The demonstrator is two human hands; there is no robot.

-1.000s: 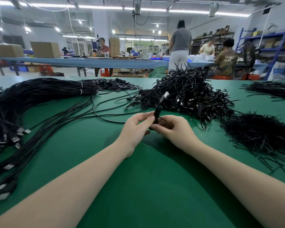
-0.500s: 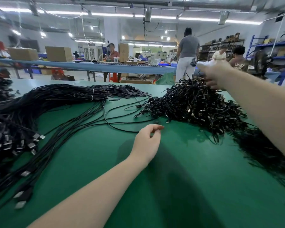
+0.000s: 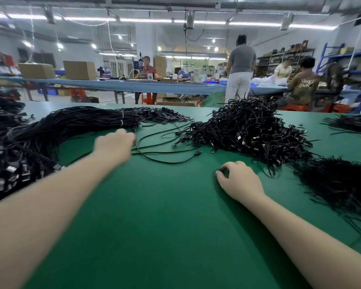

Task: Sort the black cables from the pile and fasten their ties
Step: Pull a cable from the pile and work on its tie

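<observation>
Green table (image 3: 165,226) seemingly open between cable piles (image 3: 248,130).

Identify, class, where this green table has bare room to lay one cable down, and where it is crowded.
Bare green table lies near the camera, between the two forearms. A smaller bare patch sits between the right hand and the loose cable. Crowded: the long bundle at left, the tangled pile beyond the right hand, the heap of ties at right.

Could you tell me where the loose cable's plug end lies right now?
Head view, table centre: the plug end lies between the left hand and the tangled pile.
</observation>
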